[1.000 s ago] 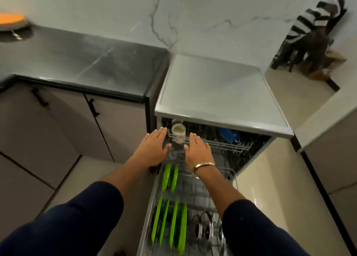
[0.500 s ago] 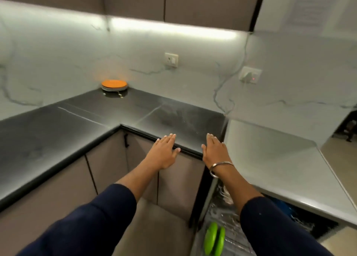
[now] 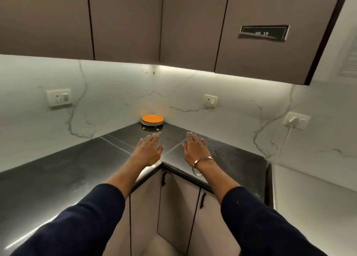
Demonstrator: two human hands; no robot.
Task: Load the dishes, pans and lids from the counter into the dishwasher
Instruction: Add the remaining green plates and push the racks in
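Head view, and both hands are reaching out over the black countertop (image 3: pixel 58 170), heading for the far corner at the centre of the frame. The left hand (image 3: pixel 148 149) is stretching forward flat, fingers straight and together, holding nothing. The right hand (image 3: pixel 195 146), with a steel bangle (image 3: pixel 201 165) on its wrist, is doing the same: fingers extended, empty, palm down.

The target is sitting right there in the corner, just above the fingertips in the picture: a small stack of plates (image 3: pixel 152 120) with an orange one on top, tucked against the marble backsplash (image 3: pixel 116 93), apart from both hands. The dishwasher is not showing in this view.

To do this reach well, I'd say the hands want to be splitting to either side of the stack, thumbs going over the orange rim and fingers sliding under the bottom plate, so the whole pile is lifting level. The stack is deep in the corner; dragging it slightly forward first looks wise, since a one-sided pinch could be letting plates slide.
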